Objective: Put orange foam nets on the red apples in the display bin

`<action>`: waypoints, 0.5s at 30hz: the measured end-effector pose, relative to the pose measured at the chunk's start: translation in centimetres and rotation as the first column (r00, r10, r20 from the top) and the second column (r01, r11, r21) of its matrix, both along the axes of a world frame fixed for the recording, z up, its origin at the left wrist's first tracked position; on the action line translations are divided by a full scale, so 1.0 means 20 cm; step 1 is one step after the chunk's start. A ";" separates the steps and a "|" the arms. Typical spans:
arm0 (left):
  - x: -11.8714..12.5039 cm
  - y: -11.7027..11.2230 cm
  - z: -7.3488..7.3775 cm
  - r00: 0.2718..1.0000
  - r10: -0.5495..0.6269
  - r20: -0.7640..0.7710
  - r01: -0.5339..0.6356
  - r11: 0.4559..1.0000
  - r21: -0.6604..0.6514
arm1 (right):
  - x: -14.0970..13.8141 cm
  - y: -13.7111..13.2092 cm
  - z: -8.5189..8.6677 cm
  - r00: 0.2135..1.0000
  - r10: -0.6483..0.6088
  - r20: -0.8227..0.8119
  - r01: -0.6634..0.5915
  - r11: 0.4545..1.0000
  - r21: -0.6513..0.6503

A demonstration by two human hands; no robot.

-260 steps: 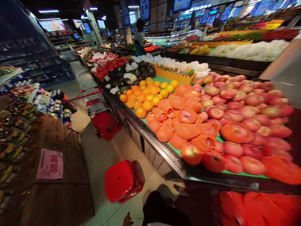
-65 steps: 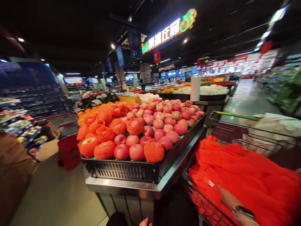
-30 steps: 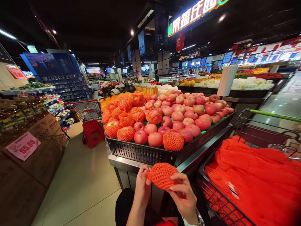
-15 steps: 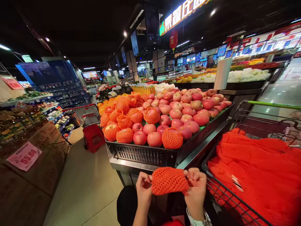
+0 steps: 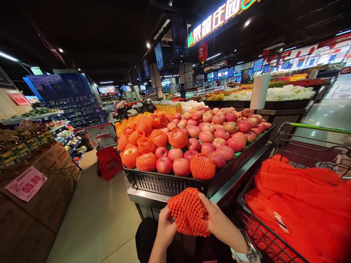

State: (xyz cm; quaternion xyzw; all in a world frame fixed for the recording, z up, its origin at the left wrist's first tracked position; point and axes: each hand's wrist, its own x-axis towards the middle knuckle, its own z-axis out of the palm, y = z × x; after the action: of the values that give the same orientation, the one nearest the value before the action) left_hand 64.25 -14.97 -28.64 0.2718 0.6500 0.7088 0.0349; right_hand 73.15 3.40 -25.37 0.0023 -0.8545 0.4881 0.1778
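Observation:
An orange foam fruit net (image 5: 188,213) is stretched between my two hands, in front of the apple display. My left hand (image 5: 166,224) pinches its left side. On the other side, my right hand (image 5: 215,221) grips the net, its fingers partly hidden inside or behind the mesh. Whether anything sits within the net cannot be made out. Just beyond my hands, a black crate (image 5: 164,181) holds bare red apples (image 5: 181,167), with several netted apples (image 5: 203,166) at the front and left.
To my right, a shopping cart (image 5: 270,228) carries a heap of orange foam nets (image 5: 304,204). A red stool (image 5: 109,163) and another cart (image 5: 102,137) stand at the left. Cardboard boxes (image 5: 41,197) with a pink price sign (image 5: 26,183) line the left side.
The net has gone from a sideways tube to a wider, spread shape. My right hand has turned inward and shifted left onto it. The view has moved slightly.

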 end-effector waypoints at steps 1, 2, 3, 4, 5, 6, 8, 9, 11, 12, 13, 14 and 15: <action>-0.01 0.01 0.00 0.999 -0.022 0.038 0.021 0.999 0.030 | -0.03 -0.01 0.04 0.998 0.038 0.040 -0.041 0.996 0.079; -0.01 0.02 0.00 0.996 -0.033 0.086 0.027 0.997 0.068 | -0.06 -0.03 0.09 0.994 0.082 0.073 -0.093 0.983 0.160; -0.01 0.03 -0.01 0.990 -0.020 0.142 0.003 0.993 0.116 | -0.09 -0.05 0.13 0.987 0.124 0.102 -0.145 0.961 0.236; -0.01 0.05 -0.03 0.980 0.018 0.199 -0.053 0.984 0.172 | -0.12 -0.07 0.18 0.980 0.154 0.129 -0.187 0.936 0.300; -0.01 0.07 -0.04 0.965 0.069 0.254 -0.132 0.962 0.238 | -0.15 -0.10 0.22 0.973 0.174 0.152 -0.217 0.911 0.350; -0.01 0.08 -0.06 0.945 0.127 0.302 -0.222 0.927 0.303 | -0.18 -0.13 0.26 0.968 0.191 0.165 -0.242 0.891 0.385; -0.03 0.09 -0.09 0.902 0.234 0.364 -0.378 0.836 0.397 | -0.23 -0.18 0.32 0.959 0.235 0.158 -0.280 0.862 0.423; -0.05 0.09 -0.09 0.889 0.265 0.374 -0.419 0.801 0.427 | -0.26 -0.19 0.36 0.956 0.262 0.129 -0.292 0.852 0.435; -0.11 0.06 -0.09 0.882 0.285 0.375 -0.446 0.761 0.471 | -0.30 -0.20 0.43 0.950 0.311 0.011 -0.285 0.853 0.437; -0.14 0.04 -0.08 0.883 0.280 0.376 -0.447 0.747 0.493 | -0.33 -0.19 0.48 0.949 0.306 -0.074 -0.247 0.870 0.427; -0.17 0.01 -0.06 0.886 0.271 0.377 -0.443 0.733 0.515 | -0.36 -0.18 0.53 0.950 0.271 -0.153 -0.186 0.888 0.421; -0.20 -0.01 -0.05 0.887 0.266 0.378 -0.444 0.717 0.537 | -0.41 -0.17 0.57 0.955 0.218 -0.201 -0.111 0.892 0.439; -0.23 -0.04 -0.04 0.888 0.263 0.378 -0.445 0.703 0.555 | -0.46 -0.16 0.62 0.963 0.152 -0.221 -0.030 0.879 0.476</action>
State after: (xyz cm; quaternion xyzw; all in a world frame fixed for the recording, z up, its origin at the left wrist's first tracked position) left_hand 59.70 -15.71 -29.43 0.0372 0.4054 0.9070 -0.1076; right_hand 63.99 0.16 -12.99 0.1476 -0.9162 0.2708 0.2557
